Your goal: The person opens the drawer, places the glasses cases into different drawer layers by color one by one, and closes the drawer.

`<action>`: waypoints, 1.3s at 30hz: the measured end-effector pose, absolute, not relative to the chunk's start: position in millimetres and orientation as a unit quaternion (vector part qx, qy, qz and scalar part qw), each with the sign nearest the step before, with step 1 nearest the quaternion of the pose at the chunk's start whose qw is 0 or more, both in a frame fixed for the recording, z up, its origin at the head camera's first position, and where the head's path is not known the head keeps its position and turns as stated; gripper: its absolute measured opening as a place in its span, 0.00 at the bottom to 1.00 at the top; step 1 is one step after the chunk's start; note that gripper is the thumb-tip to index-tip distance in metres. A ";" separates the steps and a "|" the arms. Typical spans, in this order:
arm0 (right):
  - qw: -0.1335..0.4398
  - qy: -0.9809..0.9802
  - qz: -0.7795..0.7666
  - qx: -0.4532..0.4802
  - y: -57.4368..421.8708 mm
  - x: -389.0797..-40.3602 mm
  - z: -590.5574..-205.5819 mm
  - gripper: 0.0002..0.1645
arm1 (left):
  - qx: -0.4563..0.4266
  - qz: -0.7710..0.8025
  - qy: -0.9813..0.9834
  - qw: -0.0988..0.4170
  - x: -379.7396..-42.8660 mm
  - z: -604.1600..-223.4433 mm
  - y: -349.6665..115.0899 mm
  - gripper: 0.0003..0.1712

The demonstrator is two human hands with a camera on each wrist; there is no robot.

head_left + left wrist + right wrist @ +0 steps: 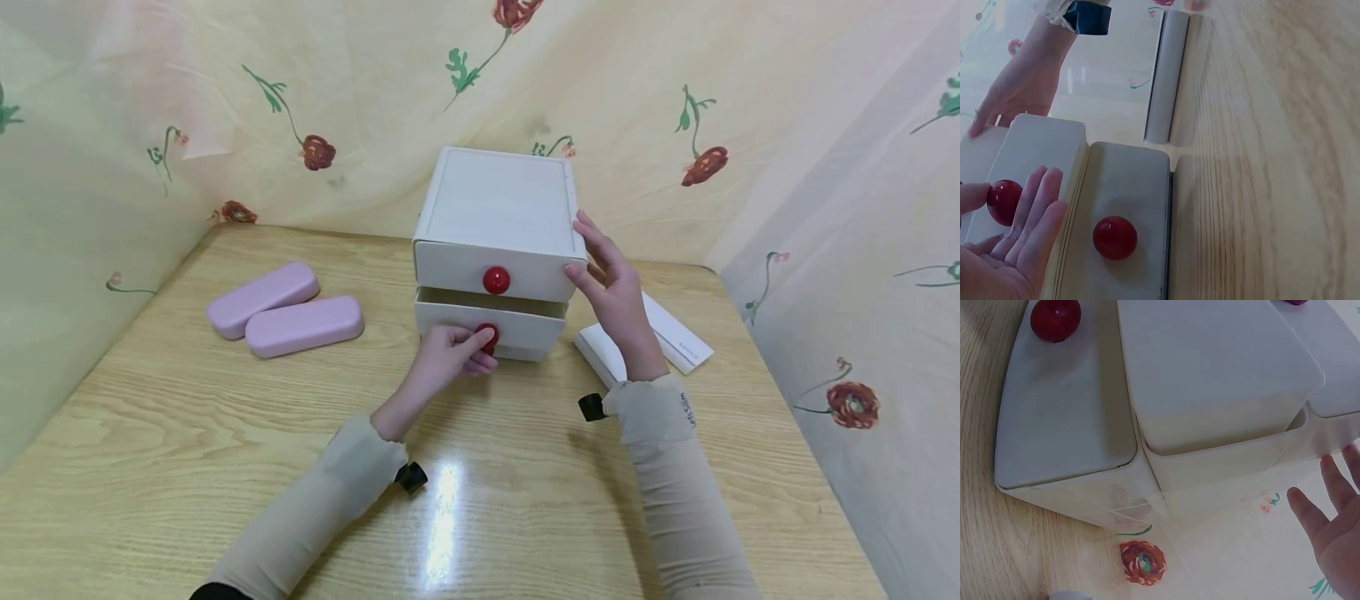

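Note:
A white drawer cabinet (502,200) with red round knobs stands on the table. Its middle drawer (1222,350) sticks out, leaving a gap at the top. With thumb and fingers my left hand (438,362) pinches that drawer's red knob (1004,201); several of its fingers stretch past the knob. My right hand (621,304) rests against the cabinet's upper right side, thumb at the front corner and fingers fairly straight along the side. Above the pulled drawer, the top drawer (450,268) sits closed. The bottom drawer (1132,181), closed too, shows in both wrist views.
Two lilac oblong cases (262,298) (303,327) lie side by side left of the cabinet. White oblong boxes (678,337) lie to its right, partly hidden behind my right hand. A flower-printed cloth (375,108) hangs behind the wooden table (187,467).

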State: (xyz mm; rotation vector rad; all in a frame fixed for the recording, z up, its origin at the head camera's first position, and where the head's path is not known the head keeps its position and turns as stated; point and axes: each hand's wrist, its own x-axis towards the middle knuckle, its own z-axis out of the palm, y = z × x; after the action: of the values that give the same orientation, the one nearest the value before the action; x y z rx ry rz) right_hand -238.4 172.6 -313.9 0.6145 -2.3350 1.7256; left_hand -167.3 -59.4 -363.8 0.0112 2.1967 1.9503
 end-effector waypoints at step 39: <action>0.088 -0.769 0.597 0.210 171.2 -239.1 -315.3 0.33 | 0.046 0.640 0.755 0.134 -123.4 -364.8 -67.1 0.21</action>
State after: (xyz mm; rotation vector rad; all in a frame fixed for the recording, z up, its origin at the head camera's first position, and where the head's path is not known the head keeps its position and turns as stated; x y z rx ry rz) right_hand -239.1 171.2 -315.3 0.6239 -2.2910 1.7779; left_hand -123.4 -67.1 -364.8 0.1330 2.1889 1.8552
